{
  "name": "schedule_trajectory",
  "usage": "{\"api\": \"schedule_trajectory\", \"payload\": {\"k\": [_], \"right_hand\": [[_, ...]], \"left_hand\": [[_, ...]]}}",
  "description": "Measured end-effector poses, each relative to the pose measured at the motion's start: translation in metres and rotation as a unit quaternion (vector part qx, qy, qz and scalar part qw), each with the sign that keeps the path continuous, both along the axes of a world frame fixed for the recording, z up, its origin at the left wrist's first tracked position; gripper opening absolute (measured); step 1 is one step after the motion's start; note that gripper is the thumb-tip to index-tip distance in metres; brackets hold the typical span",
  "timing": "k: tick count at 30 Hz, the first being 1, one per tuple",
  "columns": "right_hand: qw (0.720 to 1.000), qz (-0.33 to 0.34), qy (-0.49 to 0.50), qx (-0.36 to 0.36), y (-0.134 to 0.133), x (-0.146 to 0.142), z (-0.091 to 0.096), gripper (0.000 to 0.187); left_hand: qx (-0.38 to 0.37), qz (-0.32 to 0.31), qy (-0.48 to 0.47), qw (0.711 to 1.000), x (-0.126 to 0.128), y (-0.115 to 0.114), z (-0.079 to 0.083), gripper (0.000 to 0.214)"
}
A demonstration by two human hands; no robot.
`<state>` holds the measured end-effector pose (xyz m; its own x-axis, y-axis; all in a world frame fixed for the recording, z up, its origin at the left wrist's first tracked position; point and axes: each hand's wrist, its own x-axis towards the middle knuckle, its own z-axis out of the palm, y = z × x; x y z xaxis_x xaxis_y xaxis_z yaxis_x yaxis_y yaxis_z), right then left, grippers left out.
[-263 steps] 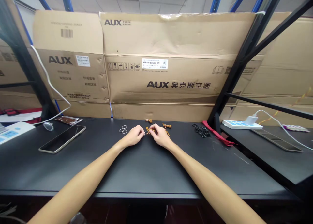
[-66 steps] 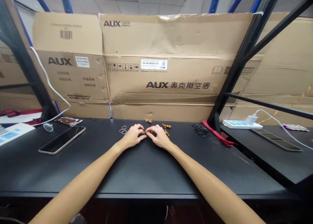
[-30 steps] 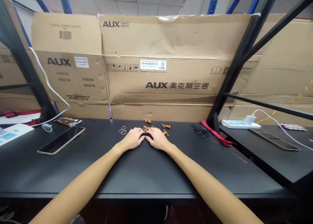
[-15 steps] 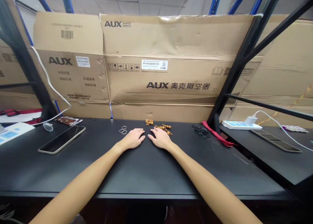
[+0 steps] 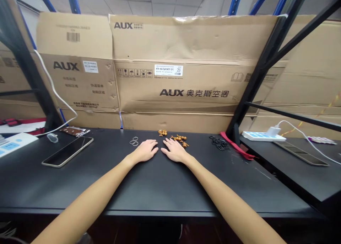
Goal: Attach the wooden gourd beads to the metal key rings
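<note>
My left hand [image 5: 145,151] and my right hand [image 5: 173,151] lie flat and palm down on the black table [image 5: 160,187], fingers apart, holding nothing. A small gap separates their fingertips. Just beyond my right hand sits a cluster of small orange-brown wooden gourd charms [image 5: 179,140], and a smaller cluster [image 5: 162,132] lies to its left, further back. Neither hand touches them. Thin metal rings [image 5: 134,141] lie beyond my left hand.
A heap of black rings [image 5: 218,142] and a red strap [image 5: 234,147] lie to the right. A dark tablet [image 5: 67,152] lies at left. Flattened AUX cardboard boxes [image 5: 186,87] stand behind the table, and a white power strip [image 5: 257,136] sits on the right-hand bench.
My hands have let go of the charm they pinched together, moved apart and now lie flat. The charms rest on the table in two clusters.
</note>
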<state>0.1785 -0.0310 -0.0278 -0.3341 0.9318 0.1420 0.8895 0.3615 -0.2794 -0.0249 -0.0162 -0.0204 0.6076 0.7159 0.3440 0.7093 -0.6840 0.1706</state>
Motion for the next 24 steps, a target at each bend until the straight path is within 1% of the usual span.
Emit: {"api": "schedule_trajectory", "payload": {"k": [6, 11, 13, 15, 17, 19, 21, 24], "right_hand": [[1.000, 0.008, 0.008, 0.015, 0.001, 0.001, -0.001, 0.064], [1.000, 0.008, 0.006, 0.016, 0.002, 0.001, -0.002, 0.064], [1.000, 0.007, 0.006, 0.017, 0.002, 0.001, -0.001, 0.063], [1.000, 0.007, 0.007, 0.018, 0.001, 0.001, -0.001, 0.063], [1.000, 0.008, 0.009, 0.019, 0.001, 0.001, 0.000, 0.062], [1.000, 0.007, 0.011, 0.018, 0.001, 0.000, 0.000, 0.062], [1.000, 0.006, 0.011, 0.018, 0.001, 0.000, 0.000, 0.061], [1.000, 0.007, 0.010, 0.020, 0.001, 0.001, 0.000, 0.062]], "left_hand": [[0.003, -0.001, -0.001, 1.000, 0.000, 0.000, 0.001, 0.042], [-0.001, 0.005, 0.025, 1.000, 0.001, -0.003, 0.003, 0.043], [0.005, 0.034, 0.032, 0.999, 0.002, -0.004, 0.001, 0.042], [0.003, 0.090, 0.031, 0.995, 0.004, -0.006, -0.003, 0.042], [-0.015, 0.139, 0.031, 0.990, 0.006, -0.007, -0.006, 0.044], [-0.033, 0.158, 0.032, 0.986, 0.007, -0.008, -0.007, 0.047], [-0.026, 0.136, 0.029, 0.990, 0.007, -0.009, -0.006, 0.046], [0.003, 0.052, 0.009, 0.999, 0.007, -0.009, -0.003, 0.042]]}}
